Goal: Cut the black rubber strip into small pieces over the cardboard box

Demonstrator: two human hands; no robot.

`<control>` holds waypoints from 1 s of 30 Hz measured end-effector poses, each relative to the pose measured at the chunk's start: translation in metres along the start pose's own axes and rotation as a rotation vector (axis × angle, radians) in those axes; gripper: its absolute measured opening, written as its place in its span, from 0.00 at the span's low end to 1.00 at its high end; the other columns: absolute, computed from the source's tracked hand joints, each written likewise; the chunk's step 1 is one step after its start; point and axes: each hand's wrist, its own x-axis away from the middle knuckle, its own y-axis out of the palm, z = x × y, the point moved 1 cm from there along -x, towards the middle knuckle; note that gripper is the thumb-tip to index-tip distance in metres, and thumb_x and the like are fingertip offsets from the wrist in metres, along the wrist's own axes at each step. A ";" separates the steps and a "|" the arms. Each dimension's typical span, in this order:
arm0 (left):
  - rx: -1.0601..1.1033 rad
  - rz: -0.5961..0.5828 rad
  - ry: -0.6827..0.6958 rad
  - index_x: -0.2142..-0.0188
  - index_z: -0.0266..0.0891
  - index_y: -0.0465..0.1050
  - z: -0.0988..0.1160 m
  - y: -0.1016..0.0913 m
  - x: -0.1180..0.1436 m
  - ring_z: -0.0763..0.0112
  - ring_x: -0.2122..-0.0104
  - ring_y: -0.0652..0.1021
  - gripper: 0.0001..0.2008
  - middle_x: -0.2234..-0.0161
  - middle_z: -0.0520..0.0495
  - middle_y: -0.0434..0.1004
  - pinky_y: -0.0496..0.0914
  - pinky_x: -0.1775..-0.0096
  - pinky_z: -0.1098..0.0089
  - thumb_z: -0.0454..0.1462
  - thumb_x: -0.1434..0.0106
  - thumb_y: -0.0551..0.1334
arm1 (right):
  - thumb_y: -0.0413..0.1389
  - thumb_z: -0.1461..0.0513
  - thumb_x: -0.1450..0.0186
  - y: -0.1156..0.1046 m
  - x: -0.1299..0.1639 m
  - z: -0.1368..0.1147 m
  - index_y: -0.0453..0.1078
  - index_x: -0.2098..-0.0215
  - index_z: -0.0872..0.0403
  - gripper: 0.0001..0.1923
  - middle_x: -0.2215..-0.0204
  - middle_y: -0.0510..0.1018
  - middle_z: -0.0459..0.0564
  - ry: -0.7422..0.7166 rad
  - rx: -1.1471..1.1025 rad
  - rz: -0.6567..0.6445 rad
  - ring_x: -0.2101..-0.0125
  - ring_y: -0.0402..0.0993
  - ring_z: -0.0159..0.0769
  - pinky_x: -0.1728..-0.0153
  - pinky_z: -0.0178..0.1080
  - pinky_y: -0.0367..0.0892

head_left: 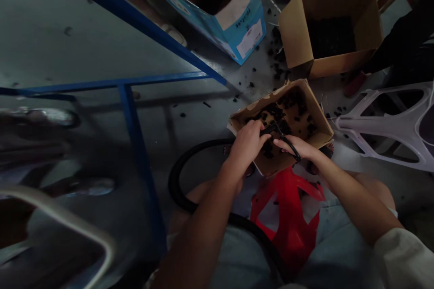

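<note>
My left hand (pixel 249 141) is closed around the end of a long black rubber strip (pixel 176 176). From there the strip loops out to the left and back across my lap. My right hand (pixel 298 146) is wrapped round a hand tool with a curved black handle (pixel 290 146); its head is too dark to make out, so it may be pliers or snips. Both hands meet over an open cardboard box (pixel 322 119). Small black pieces (pixel 294 99) lie scattered inside this box. Just in front of me, below it, is a red plastic stool (pixel 288 216).
A second cardboard box (pixel 294 31) with dark contents stands at upper right, near another person's legs. To its left is a tall blue-and-white carton (pixel 244 27). A blue metal frame (pixel 135 153) runs along my left, and a pale plastic stool (pixel 389 122) lies right. Black scraps litter the floor.
</note>
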 end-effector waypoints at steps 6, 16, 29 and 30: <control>-0.061 0.005 0.023 0.55 0.40 0.69 0.000 0.001 -0.001 0.58 0.51 0.77 0.08 0.53 0.42 0.75 0.71 0.51 0.60 0.32 0.33 0.62 | 0.54 0.43 0.31 0.000 0.002 -0.001 0.72 0.74 0.54 0.26 0.83 0.75 0.46 0.193 0.016 0.104 0.79 0.74 0.34 0.76 0.33 0.63; -0.257 -0.040 -0.116 0.47 0.38 0.71 0.010 -0.008 0.005 0.52 0.50 0.78 0.15 0.51 0.37 0.80 0.68 0.50 0.57 0.42 0.26 0.53 | 0.61 0.51 0.33 0.003 0.007 -0.022 0.71 0.82 0.54 0.23 0.90 0.69 0.43 0.306 -0.124 0.118 0.88 0.66 0.30 0.84 0.32 0.59; -0.342 -0.092 -0.106 0.52 0.37 0.73 0.007 -0.005 0.004 0.50 0.52 0.79 0.16 0.54 0.37 0.82 0.70 0.53 0.57 0.44 0.25 0.52 | 0.58 0.41 0.34 -0.004 0.000 -0.002 0.70 0.83 0.55 0.32 0.89 0.70 0.47 0.339 -0.102 0.160 0.87 0.67 0.31 0.82 0.33 0.61; -0.336 -0.095 -0.104 0.52 0.37 0.73 0.007 -0.005 0.004 0.50 0.52 0.79 0.16 0.54 0.37 0.82 0.70 0.53 0.57 0.44 0.25 0.52 | 0.57 0.41 0.33 -0.004 -0.001 0.000 0.70 0.82 0.55 0.31 0.87 0.72 0.47 0.351 -0.122 0.158 0.86 0.68 0.32 0.82 0.34 0.62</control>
